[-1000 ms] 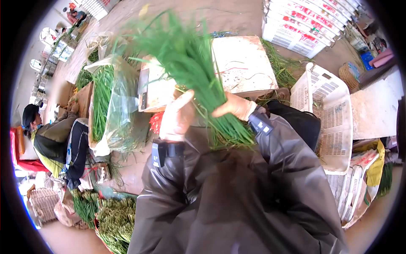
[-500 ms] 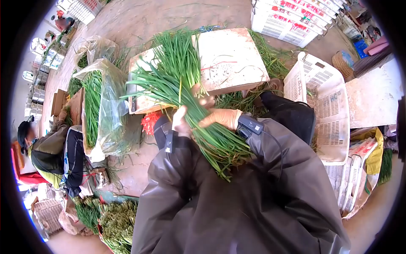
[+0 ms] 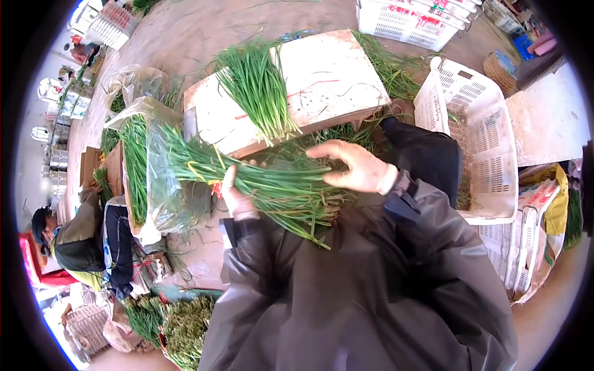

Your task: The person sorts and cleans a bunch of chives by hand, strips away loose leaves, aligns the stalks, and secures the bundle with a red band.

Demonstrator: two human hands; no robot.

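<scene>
My left hand (image 3: 237,196) is closed around a bunch of green chives (image 3: 281,190) held over my lap. Its leafy tips point left and its paler, ragged root ends point right. My right hand (image 3: 356,167) hovers beside the root ends, fingers apart and thumb spread; whether its fingertips touch the stalks is hard to tell. Beyond both hands, a second pile of chives (image 3: 257,93) lies on a low white board (image 3: 337,68), stem ends towards me.
A white plastic crate (image 3: 489,148) stands at my right. Loose stalks (image 3: 390,80) litter the floor behind the board. On the left, a clear plastic bag (image 3: 162,167) stands by upright chives, near a bent-over person (image 3: 86,238). Stacked crates (image 3: 402,25) are at the back.
The bunch has swung leftward and lies flatter, away from the board. My right hand has let go of it and opened. The pile on the board is now uncovered.
</scene>
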